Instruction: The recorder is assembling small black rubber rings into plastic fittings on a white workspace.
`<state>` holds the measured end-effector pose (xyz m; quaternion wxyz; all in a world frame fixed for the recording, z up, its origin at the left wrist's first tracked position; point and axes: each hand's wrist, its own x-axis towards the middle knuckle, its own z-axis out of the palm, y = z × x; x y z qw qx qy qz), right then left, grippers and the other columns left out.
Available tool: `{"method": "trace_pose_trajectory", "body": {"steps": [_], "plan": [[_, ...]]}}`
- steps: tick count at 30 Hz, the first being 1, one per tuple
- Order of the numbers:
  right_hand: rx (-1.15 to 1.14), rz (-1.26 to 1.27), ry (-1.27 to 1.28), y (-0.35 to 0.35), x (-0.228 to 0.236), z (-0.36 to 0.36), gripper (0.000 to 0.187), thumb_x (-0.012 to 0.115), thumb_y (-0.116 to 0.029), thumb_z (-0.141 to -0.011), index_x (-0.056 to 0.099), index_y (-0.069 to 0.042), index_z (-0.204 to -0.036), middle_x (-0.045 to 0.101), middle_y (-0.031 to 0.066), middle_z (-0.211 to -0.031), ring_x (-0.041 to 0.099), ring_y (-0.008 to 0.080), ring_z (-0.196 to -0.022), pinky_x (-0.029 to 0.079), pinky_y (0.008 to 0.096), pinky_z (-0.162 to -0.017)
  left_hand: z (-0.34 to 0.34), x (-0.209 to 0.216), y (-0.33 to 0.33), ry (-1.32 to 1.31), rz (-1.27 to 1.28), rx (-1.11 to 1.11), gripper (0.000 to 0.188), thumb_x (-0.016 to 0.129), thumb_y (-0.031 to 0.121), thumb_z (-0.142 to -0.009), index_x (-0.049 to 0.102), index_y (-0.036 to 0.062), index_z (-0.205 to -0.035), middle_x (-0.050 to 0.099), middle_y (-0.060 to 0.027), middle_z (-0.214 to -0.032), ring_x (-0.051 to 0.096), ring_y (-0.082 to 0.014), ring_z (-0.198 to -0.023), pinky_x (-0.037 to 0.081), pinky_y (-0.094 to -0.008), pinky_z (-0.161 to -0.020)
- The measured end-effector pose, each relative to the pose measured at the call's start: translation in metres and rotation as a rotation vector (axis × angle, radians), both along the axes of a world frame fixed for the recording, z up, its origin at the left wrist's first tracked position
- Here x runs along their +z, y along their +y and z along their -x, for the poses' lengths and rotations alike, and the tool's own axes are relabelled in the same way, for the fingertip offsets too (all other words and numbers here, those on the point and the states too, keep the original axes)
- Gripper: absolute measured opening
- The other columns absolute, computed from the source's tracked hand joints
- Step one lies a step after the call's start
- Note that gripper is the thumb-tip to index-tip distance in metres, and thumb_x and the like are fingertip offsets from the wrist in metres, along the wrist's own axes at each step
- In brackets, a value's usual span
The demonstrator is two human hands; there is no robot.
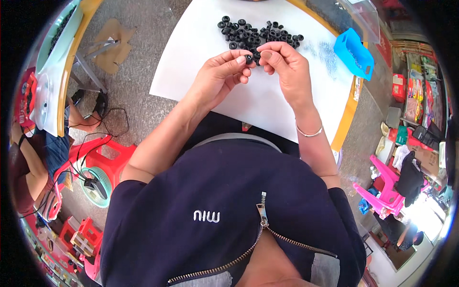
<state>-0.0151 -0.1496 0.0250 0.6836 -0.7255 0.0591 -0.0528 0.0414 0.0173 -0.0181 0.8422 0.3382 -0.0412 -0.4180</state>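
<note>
A small round black part with a hole, like a rubber grommet (pixel 248 59), sits pinched between the thumb and fingers of my left hand (pixel 217 76). Close beside it, my right hand (pixel 289 69) is closed, thumb against index finger, with its fingertips over the near edge of the pile; whatever it may hold is too small to make out. Just beyond both hands, a loose pile of similar black parts (pixel 233 34) is spread over the white table top (pixel 189 60). Some lie with their holes up, others on their sides.
A blue plastic scoop-like tray (pixel 354 53) with small grey bits stands at the table's right edge, beside a scatter of tiny bluish specks (pixel 326 55). Leftward, a person (pixel 36 162) sits at another table, near a red stool (pixel 112 155) and a turquoise fan (pixel 95 187). A pink stool (pixel 385 186) lies at right.
</note>
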Motion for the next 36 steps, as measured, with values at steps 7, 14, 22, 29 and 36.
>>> {"method": "trace_pose_trajectory", "body": {"steps": [7,14,22,29,36], "plan": [[-0.052,0.258,-0.09,0.014,-0.011,0.019,0.014,0.057,-0.008,-0.089,0.065,-0.001,-0.099,0.064,0.0055,-0.089,0.061,0.0119,-0.079,0.047,0.023,-0.071,0.008,-0.003,-0.004,0.012,-0.07,-0.002,0.02,0.056,0.009,-0.091,0.058,-0.0023,-0.107,0.063,-0.0082,-0.092,0.058,-0.0112,-0.075,0.049,-0.0227,-0.068],[-0.133,0.092,-0.005,0.01,-0.012,0.025,0.012,0.056,-0.008,-0.09,0.062,-0.002,-0.099,0.063,0.0039,-0.083,0.057,0.008,-0.075,0.047,0.0221,-0.067,0.007,-0.006,-0.003,0.002,-0.084,-0.028,0.023,0.054,0.011,-0.092,0.056,-0.0019,-0.111,0.061,-0.0066,-0.091,0.057,-0.0106,-0.078,0.049,-0.0208,-0.069],[-0.111,0.053,0.003,0.012,-0.016,0.026,0.013,0.058,-0.007,-0.088,0.061,-0.002,-0.099,0.063,0.0028,-0.082,0.057,0.0069,-0.075,0.047,0.0208,-0.066,0.008,-0.005,-0.004,-0.04,-0.138,-0.015,0.023,0.053,0.009,-0.092,0.055,-0.0032,-0.111,0.061,-0.0072,-0.092,0.058,-0.0114,-0.079,0.05,-0.0217,-0.068],[-0.133,0.172,-0.036,0.015,-0.018,0.026,0.012,0.059,-0.004,-0.087,0.063,-0.001,-0.097,0.064,0.0028,-0.085,0.058,0.0066,-0.075,0.047,0.0209,-0.066,0.006,-0.005,-0.003,-0.054,-0.18,-0.016,0.024,0.054,0.009,-0.092,0.055,-0.0047,-0.112,0.06,-0.0075,-0.091,0.058,-0.0114,-0.079,0.05,-0.0214,-0.069],[-0.145,0.288,-0.121,0.012,-0.021,0.026,0.011,0.06,-0.004,-0.085,0.064,-0.002,-0.095,0.063,0.0041,-0.084,0.058,0.0085,-0.073,0.046,0.0216,-0.063,0.005,-0.006,-0.002,-0.001,-0.155,-0.042,0.022,0.058,0.009,-0.09,0.059,-0.0044,-0.108,0.064,-0.0095,-0.091,0.061,-0.0131,-0.077,0.052,-0.0239,-0.069]]}}
